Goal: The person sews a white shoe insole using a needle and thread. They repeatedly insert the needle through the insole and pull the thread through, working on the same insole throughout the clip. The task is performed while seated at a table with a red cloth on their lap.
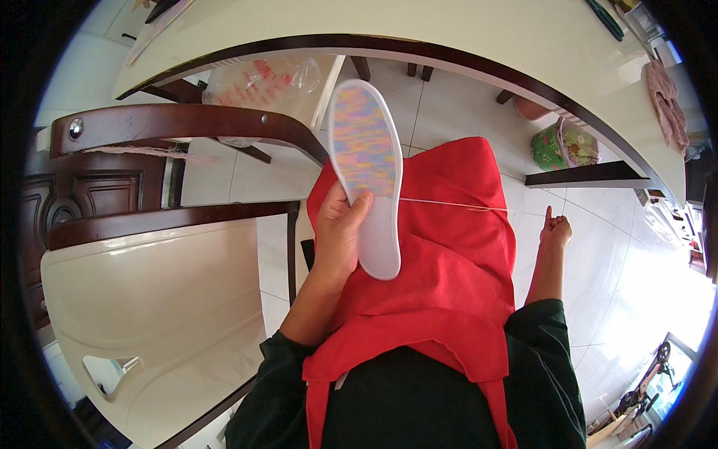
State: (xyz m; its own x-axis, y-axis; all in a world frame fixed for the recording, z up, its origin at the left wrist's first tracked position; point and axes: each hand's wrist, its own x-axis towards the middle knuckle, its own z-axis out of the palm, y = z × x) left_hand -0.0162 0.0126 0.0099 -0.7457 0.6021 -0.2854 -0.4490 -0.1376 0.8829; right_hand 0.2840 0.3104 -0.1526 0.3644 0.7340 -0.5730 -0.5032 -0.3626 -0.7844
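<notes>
My left hand (341, 230) grips a white shoe sole (379, 236) by its narrow middle, thumb on top, above my lap. The sole's wider end is covered with rows of multicoloured yarn stitches; the heel half is plain white. From the sole's right edge a thin pale thread (449, 202) runs taut across the red apron (449, 264). My right hand (555, 229) is stretched out to the right with its fingers curled and one finger raised. The thread leads towards it and seems pinched there; a needle cannot be made out.
A cream table (392, 17) with a dark edge curves ahead. On the left stands a chair with a cream seat (162, 280) and dark wooden rails. A plastic bag (263, 84) lies beyond it. A green floral bin (552, 146) and a pink cloth (664, 104) are at right.
</notes>
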